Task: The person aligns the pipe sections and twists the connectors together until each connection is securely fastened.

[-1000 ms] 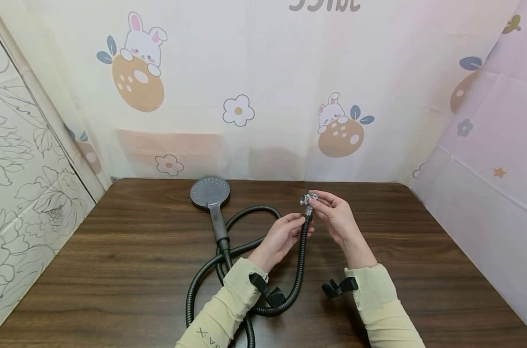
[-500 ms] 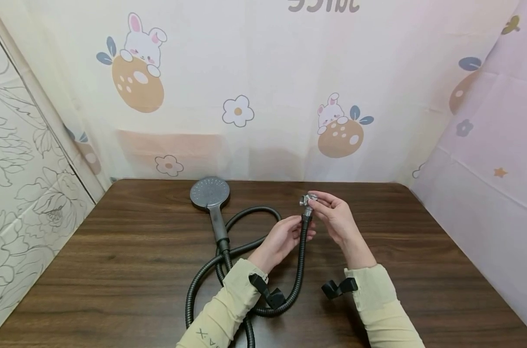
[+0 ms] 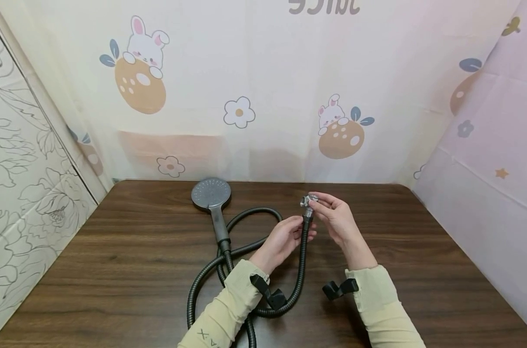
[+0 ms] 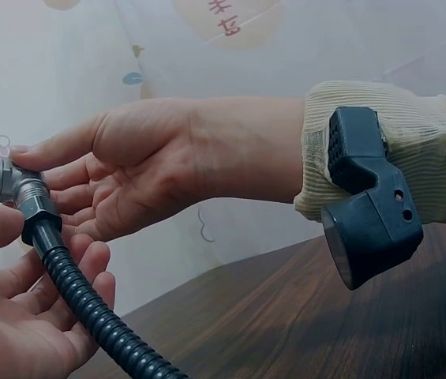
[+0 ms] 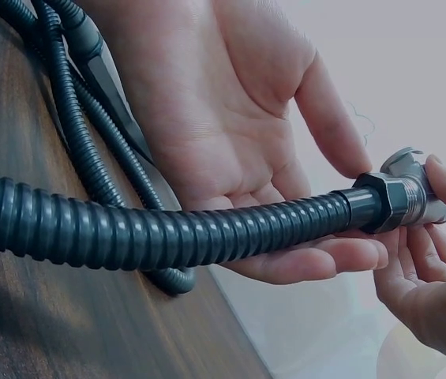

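A black ribbed shower hose (image 3: 300, 270) rises from the table to a silver metal fitting (image 3: 307, 200). My left hand (image 3: 277, 244) holds the hose end. In the right wrist view its thumb touches the dark hex nut (image 5: 395, 202), while its fingers lie beneath the hose. My right hand (image 3: 341, 221) pinches the fitting between thumb and fingertips, just above the nut. Silver threads (image 4: 31, 189) show between nut and fitting in the left wrist view. At the hose's other end, a dark grey shower head (image 3: 211, 193) lies face up on the table.
The brown wooden table (image 3: 115, 270) runs back to a patterned cloth (image 3: 272, 63). Loops of hose (image 3: 194, 290) lie crossed left of and below my left arm. A black wrist camera (image 3: 339, 289) sits on each sleeve.
One second ago my left fingers sat higher, around the nut; they have slid slightly down and the thumb has shifted. My right hand and the fitting stay nearly in place.
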{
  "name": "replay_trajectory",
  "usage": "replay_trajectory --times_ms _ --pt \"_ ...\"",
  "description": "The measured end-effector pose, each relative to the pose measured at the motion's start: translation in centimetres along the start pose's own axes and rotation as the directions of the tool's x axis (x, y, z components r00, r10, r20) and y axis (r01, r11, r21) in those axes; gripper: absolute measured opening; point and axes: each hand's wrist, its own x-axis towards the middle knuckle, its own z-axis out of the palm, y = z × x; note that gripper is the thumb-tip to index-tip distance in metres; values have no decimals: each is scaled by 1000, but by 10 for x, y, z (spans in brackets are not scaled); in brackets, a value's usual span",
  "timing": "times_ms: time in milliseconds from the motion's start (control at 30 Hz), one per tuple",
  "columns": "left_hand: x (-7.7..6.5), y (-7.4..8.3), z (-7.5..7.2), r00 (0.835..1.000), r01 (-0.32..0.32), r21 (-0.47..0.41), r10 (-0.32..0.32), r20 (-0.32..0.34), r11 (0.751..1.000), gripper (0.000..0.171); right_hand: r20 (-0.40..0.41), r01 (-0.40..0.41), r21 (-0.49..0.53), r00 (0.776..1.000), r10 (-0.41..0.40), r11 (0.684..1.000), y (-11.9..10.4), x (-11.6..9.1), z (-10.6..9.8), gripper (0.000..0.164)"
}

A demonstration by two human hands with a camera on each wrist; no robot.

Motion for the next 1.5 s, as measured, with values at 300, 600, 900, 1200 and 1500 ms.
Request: replay_trajectory --times_ms 300,600,900,1200,1500 --pt "1 1 0 1000 -17 -5 17 -25 1000 12 7 10 15 1000 -10 1000 0 1 0 16" --pt "1 1 0 999 -35 -6 35 -12 999 12 12 -2 19 1000 2 1000 0 1 0 16" --pt "0 0 1 999 7 2 -7 50 1000 37 23 -1 17 1000 1 1000 -2 0 -1 17" --pt "0 1 0 1000 -12 5 12 29 1000 24 14 -10 11 1000 10 1000 0 1 -2 17" --pt "0 2 1 998 -55 13 56 -6 998 12 22 17 8 1000 -17 1000 2 1 0 18"
